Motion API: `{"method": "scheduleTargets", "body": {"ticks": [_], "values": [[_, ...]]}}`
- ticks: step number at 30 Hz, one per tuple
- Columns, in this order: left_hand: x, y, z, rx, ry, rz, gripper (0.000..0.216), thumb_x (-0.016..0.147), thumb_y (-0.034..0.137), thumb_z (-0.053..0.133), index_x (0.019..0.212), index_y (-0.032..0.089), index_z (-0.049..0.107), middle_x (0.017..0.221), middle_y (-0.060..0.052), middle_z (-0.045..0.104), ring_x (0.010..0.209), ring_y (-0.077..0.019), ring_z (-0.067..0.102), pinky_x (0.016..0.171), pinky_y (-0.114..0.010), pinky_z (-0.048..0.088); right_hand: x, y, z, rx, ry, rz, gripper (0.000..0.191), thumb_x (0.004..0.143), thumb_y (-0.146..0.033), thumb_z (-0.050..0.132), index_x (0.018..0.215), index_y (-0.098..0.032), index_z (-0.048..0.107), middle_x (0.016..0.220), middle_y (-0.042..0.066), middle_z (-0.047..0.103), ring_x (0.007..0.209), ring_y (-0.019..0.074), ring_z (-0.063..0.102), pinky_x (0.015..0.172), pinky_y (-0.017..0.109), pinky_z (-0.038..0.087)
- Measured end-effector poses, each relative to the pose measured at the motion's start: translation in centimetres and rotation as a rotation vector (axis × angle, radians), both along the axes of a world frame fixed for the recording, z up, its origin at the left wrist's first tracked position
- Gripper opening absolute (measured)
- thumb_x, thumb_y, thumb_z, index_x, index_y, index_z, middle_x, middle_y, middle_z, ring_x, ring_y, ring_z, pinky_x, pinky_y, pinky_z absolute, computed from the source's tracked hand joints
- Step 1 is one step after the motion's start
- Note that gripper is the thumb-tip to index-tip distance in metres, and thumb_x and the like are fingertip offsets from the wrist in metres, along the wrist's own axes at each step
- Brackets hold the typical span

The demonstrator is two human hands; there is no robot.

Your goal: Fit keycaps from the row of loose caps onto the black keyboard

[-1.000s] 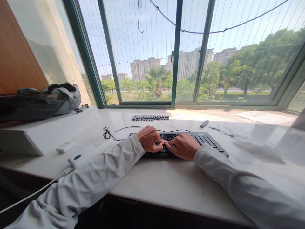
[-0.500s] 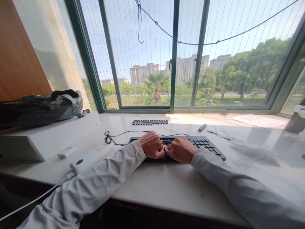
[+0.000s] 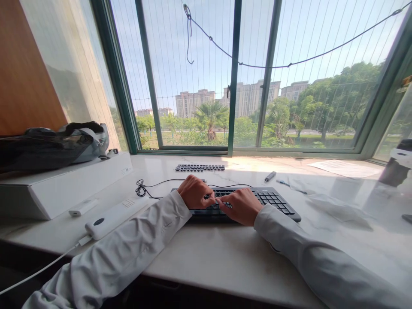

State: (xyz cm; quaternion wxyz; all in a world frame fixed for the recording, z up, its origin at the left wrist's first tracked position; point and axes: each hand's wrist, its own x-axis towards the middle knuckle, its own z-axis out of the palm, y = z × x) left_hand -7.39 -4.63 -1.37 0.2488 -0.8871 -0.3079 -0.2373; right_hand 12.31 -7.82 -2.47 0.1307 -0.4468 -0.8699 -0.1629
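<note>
A black keyboard (image 3: 277, 203) lies on the marble-patterned counter, its number pad showing on the right. Over its middle, my left hand (image 3: 195, 192) is closed with thumb and forefinger pinched together. My right hand (image 3: 242, 207) comes in from the other side, its fingers also closed, and its tips meet the left fingertips just above the keys. Whatever the fingertips hold, if anything, is too small to tell. Behind the keyboard, loose black keycaps (image 3: 199, 168) are laid out in rows. Both hands cover much of the keyboard's left and centre.
A black cable (image 3: 140, 189) coils left of the keyboard. A small grey tool (image 3: 270, 176), a thin blue-tipped tool (image 3: 291, 186) and a clear plastic bag (image 3: 339, 210) lie to the right. At left are a white power strip (image 3: 111, 219) and a white box (image 3: 64, 184).
The left hand has risen slightly and its fingers have straightened a little at the pinch. The right fingers extend more to the left. The view has shifted slightly.
</note>
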Motion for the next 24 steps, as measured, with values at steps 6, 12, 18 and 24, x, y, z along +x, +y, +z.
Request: {"method": "scheduleTargets", "body": {"ticks": [6, 12, 18, 24], "values": [[-0.6, 1.0, -0.1, -0.017, -0.099, 0.193, 0.025, 0.074, 0.032, 0.052, 0.061, 0.02, 0.071, 0.052, -0.003, 0.064, 0.051, -0.0145, 0.056, 0.051, -0.025, 0.028, 0.0, 0.3, -0.5, -0.049, 0.064, 0.016, 0.053, 0.093, -0.049, 0.027, 0.08, -0.026, 0.073, 0.068, 0.006, 0.069, 0.064, 0.0174, 0.062, 0.058, 0.027, 0.03], [-1.1, 1.7, 0.1, -0.057, -0.172, 0.401, 0.033, 0.079, 0.036, 0.046, 0.064, 0.022, 0.072, 0.059, -0.004, 0.067, 0.06, -0.0184, 0.06, 0.055, -0.026, 0.032, 0.2, 0.2, -0.4, -0.083, 0.076, 0.059, 0.051, 0.092, -0.048, 0.03, 0.08, -0.025, 0.073, 0.071, 0.007, 0.07, 0.065, 0.0171, 0.062, 0.06, 0.026, 0.033], [-2.5, 4.0, 0.1, -0.13, -0.119, 0.627, 0.04, 0.081, 0.042, 0.04, 0.066, 0.023, 0.072, 0.066, -0.007, 0.068, 0.068, -0.0227, 0.063, 0.058, -0.028, 0.036, 0.8, 0.1, -0.1, -0.06, 0.123, 0.154, 0.046, 0.093, -0.043, 0.031, 0.083, -0.024, 0.072, 0.075, 0.006, 0.071, 0.069, 0.0172, 0.063, 0.063, 0.026, 0.035], [-2.9, 9.1, 0.8, -0.235, 0.06, 0.82, 0.043, 0.08, 0.046, 0.039, 0.081, 0.02, 0.073, 0.084, -0.012, 0.07, 0.08, -0.0256, 0.063, 0.069, -0.032, 0.043, 1.8, 1.5, -0.2, -0.091, 0.166, 0.096, 0.044, 0.095, -0.039, 0.029, 0.092, -0.022, 0.069, 0.087, 0.008, 0.07, 0.079, 0.0176, 0.064, 0.068, 0.026, 0.04]]}}
